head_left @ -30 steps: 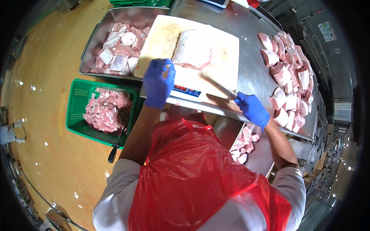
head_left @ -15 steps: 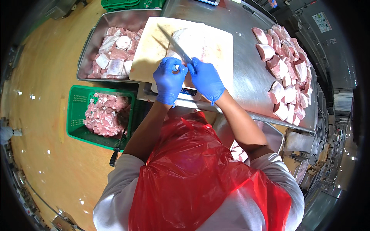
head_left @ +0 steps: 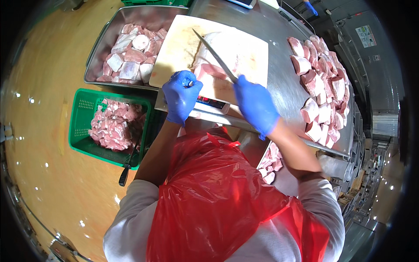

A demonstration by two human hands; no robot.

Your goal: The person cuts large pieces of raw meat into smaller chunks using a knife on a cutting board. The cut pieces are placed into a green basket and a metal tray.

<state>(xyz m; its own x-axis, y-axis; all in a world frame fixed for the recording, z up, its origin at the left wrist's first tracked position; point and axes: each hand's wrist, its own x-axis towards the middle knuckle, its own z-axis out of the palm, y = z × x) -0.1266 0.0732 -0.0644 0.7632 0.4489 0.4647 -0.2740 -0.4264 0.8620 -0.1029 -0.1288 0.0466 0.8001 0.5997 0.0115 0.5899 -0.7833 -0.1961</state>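
Observation:
In blue gloves, both my hands are over the near side of a white cutting board (head_left: 174, 52). My right hand (head_left: 257, 107), slightly blurred, grips a long knife (head_left: 216, 56). The blade points up and left across a large pale piece of meat (head_left: 209, 69) on the board, whose near end is pink. I cannot tell whether the blade touches the meat. My left hand (head_left: 181, 97) is curled closed at the board's near left edge. Something small shows between its fingers, too little of it to name.
A metal bin (head_left: 94, 72) of meat chunks stands left of the board. Below it, a green crate (head_left: 80, 126) holds pink trimmings, with a black-handled tool (head_left: 124, 175) at its edge. Meat pieces (head_left: 321, 87) pile on the steel table's right. A scale (head_left: 211, 104) shows at the board's near edge.
My hands have moved apart: the right one went right and down with the knife, the left one slightly left and down. More of the meat's pink near end now shows.

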